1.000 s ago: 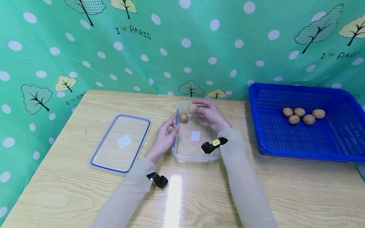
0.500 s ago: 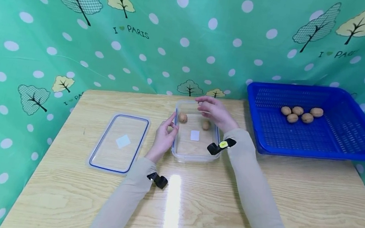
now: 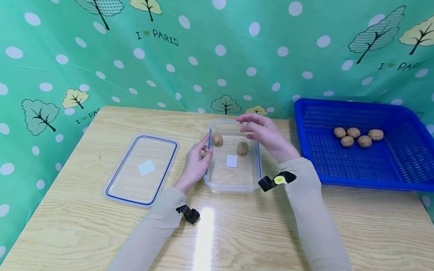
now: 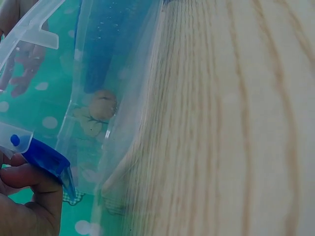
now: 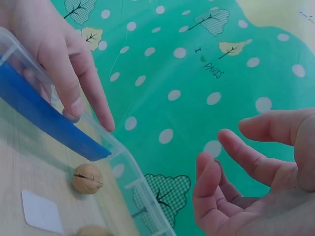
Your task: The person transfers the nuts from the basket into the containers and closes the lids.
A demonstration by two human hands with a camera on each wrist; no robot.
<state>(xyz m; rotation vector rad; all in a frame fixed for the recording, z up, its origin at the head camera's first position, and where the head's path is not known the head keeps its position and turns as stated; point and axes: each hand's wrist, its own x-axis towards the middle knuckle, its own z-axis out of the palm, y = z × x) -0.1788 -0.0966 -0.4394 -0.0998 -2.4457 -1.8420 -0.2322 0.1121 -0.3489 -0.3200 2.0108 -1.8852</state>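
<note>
A clear plastic food container [image 3: 232, 178] stands at the table's middle with two walnuts inside. One walnut [image 3: 217, 140] lies by the left wall; the other walnut [image 3: 242, 148] lies towards the right side. My left hand [image 3: 196, 162] grips the container's left side, its thumb and fingers at a blue latch [image 4: 47, 160] in the left wrist view. Over the container's far right corner is my right hand [image 3: 268, 136], its fingers spread and loosely bent. The right wrist view shows nothing between the fingers of the right hand [image 5: 261, 182].
A clear lid [image 3: 141, 189] with a blue seal lies flat on the left of the table [image 3: 76, 236]. At the back right stands a blue basket [image 3: 361, 168] with several walnuts [image 3: 353, 132]. A green polka-dot cloth [image 3: 199, 18] hangs behind.
The right hand has let go of a walnut, which now lies in the container. That hand has then moved right. The left hand has stayed on the container's left side.
</note>
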